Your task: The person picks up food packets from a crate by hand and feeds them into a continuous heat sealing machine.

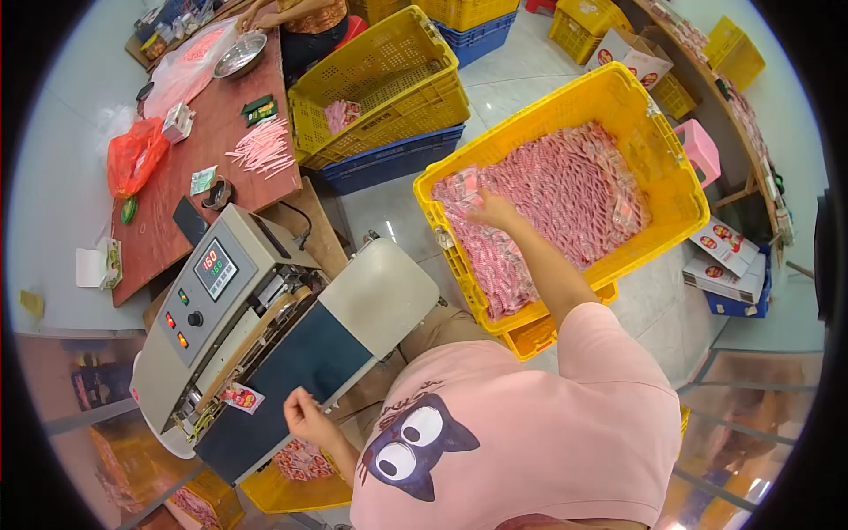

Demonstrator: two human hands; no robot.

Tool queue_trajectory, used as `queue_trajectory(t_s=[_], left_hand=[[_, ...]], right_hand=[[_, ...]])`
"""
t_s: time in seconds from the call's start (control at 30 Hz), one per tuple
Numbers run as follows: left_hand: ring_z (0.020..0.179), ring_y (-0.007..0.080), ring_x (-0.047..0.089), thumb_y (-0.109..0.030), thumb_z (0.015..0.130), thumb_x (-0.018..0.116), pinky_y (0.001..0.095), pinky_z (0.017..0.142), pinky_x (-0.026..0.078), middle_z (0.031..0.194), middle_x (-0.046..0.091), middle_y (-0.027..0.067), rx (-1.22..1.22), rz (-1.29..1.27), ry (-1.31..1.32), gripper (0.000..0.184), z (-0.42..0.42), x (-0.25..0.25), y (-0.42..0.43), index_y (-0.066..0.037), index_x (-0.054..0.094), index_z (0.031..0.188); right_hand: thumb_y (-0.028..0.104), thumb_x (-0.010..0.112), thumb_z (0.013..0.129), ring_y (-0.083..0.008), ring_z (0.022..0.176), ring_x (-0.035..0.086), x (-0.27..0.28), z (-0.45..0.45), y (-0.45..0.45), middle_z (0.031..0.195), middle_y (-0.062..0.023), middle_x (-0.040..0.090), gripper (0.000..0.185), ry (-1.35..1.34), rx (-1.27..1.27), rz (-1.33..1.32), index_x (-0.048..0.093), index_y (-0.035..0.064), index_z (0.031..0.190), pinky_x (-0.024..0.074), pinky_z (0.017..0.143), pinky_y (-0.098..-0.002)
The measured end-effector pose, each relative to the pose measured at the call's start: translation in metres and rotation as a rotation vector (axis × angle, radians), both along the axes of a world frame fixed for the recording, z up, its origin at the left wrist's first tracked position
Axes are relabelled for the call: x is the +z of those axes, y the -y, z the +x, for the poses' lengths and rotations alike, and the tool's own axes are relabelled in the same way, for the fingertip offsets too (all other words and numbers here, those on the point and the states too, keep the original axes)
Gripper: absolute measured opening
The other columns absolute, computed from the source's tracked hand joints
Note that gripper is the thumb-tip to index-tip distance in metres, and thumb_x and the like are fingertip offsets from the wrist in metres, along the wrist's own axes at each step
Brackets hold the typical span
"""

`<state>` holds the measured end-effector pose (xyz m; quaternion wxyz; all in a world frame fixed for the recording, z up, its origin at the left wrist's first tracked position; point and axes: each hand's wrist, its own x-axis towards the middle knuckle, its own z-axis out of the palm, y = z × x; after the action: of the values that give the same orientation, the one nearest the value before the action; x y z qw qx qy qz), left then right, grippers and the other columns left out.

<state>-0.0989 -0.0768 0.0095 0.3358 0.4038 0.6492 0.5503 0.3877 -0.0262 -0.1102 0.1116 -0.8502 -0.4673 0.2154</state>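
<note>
My right hand (492, 210) reaches into the large yellow crate (658, 146), at a pink and clear packet (459, 187) near its left corner. Many pink packets (565, 199) fill that crate. Whether the fingers grip the packet is hard to make out. My left hand (303, 413) is held with fingers curled in beside the dark belt of the sealing machine (199, 296); nothing shows in it. A small red and white packet (242, 397) lies at the sealer's lower end, left of that hand.
A red-brown table (177, 230) at upper left bears pink sticks (263, 148), a metal bowl (240, 55) and a red bag (134, 159). Another person (309, 18) sits behind it. Yellow crates (380, 88) stand beyond the machine; a yellow crate (305, 496) with packets is below it.
</note>
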Motion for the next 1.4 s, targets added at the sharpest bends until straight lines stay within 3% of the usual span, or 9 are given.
queue_trajectory(t_s=[0.43,0.5,0.57,0.67,0.9,1.0,1.07,1.17,1.4], left_hand=[[0.051,0.0032,0.039,-0.009,0.081,0.059,0.0158,0.046,0.031,0.064,0.050,-0.0027,-0.115,-0.068,-0.122,0.007,0.021,0.007,0.008,-0.003,0.058,0.079],[0.051,0.0030,0.039,-0.009,0.081,0.059,0.0158,0.046,0.031,0.064,0.050,-0.0027,-0.113,-0.062,-0.087,0.007,0.022,0.001,0.011,-0.003,0.058,0.079],[0.052,0.0023,0.039,-0.009,0.082,0.059,0.0156,0.046,0.030,0.065,0.051,-0.0027,-0.120,-0.078,-0.026,0.007,0.021,-0.007,0.015,-0.003,0.058,0.079],[0.051,0.0030,0.040,-0.011,0.081,0.060,0.0159,0.045,0.030,0.066,0.053,-0.0011,-0.140,-0.097,-0.032,0.008,0.021,-0.009,0.015,-0.003,0.060,0.081],[0.052,0.0028,0.039,-0.010,0.082,0.059,0.0154,0.046,0.031,0.067,0.052,-0.0016,-0.155,-0.053,-0.053,0.008,0.022,-0.006,0.009,-0.003,0.059,0.080],[0.052,0.0025,0.038,-0.008,0.082,0.059,0.0152,0.047,0.031,0.067,0.051,-0.0021,-0.156,-0.077,-0.026,0.006,0.026,-0.009,0.009,-0.003,0.058,0.078],[0.053,0.0026,0.038,-0.007,0.081,0.059,0.0154,0.047,0.031,0.068,0.050,-0.0021,-0.157,-0.076,-0.004,0.006,0.029,-0.011,0.008,-0.003,0.058,0.078],[0.053,0.0028,0.039,-0.006,0.081,0.059,0.0156,0.048,0.031,0.068,0.050,-0.0023,-0.203,-0.055,-0.056,0.006,0.025,-0.013,0.012,-0.002,0.058,0.078],[0.054,0.0030,0.040,-0.005,0.081,0.059,0.0160,0.048,0.031,0.070,0.050,-0.0021,-0.202,-0.071,0.000,0.006,0.025,-0.015,0.012,0.000,0.059,0.078]], right_hand=[[0.053,0.061,0.066,-0.0308,0.096,0.058,-0.040,-0.028,-0.092,0.103,-0.0218,0.057,0.082,0.144,-0.424,-0.060,0.037,-0.0053,0.119,0.0446,0.082,-0.0406],[0.045,0.059,0.071,-0.0315,0.089,0.060,-0.055,-0.018,-0.092,0.099,-0.0221,0.059,0.076,0.056,-0.474,-0.006,0.033,-0.0075,0.120,0.0470,0.077,-0.0412],[0.035,0.055,0.075,-0.0335,0.082,0.062,-0.052,-0.009,-0.084,0.093,-0.0211,0.061,0.056,0.101,-0.441,0.011,0.045,-0.0062,0.113,0.0483,0.074,-0.0429],[0.025,0.052,0.077,-0.0352,0.079,0.061,-0.062,0.023,-0.077,0.086,-0.0218,0.062,0.026,0.081,-0.311,0.163,0.065,0.0034,0.081,0.0486,0.071,-0.0440],[0.021,0.058,0.072,-0.0309,0.077,0.062,0.007,0.057,-0.045,0.079,-0.0190,0.063,0.021,0.298,-0.007,0.054,0.066,0.0015,0.075,0.0499,0.067,-0.0398],[0.021,0.054,0.074,-0.0285,0.085,0.062,0.009,0.029,-0.038,0.093,-0.0158,0.063,0.024,0.360,0.175,-0.256,0.066,0.0043,0.087,0.0496,0.073,-0.0375],[0.034,0.055,0.075,-0.0290,0.093,0.060,-0.013,0.019,-0.044,0.101,-0.0160,0.061,0.040,0.308,0.186,-0.301,0.061,0.0038,0.100,0.0471,0.079,-0.0377],[0.059,0.063,0.062,-0.0289,0.102,0.055,0.029,-0.012,-0.039,0.112,-0.0163,0.056,0.081,0.149,0.134,-0.328,0.049,0.0023,0.118,0.0427,0.087,-0.0379],[0.049,0.063,0.067,-0.0317,0.094,0.058,-0.008,0.017,-0.041,0.103,-0.0155,0.060,0.062,0.234,0.320,-0.345,0.053,0.0077,0.112,0.0455,0.082,-0.0400]])
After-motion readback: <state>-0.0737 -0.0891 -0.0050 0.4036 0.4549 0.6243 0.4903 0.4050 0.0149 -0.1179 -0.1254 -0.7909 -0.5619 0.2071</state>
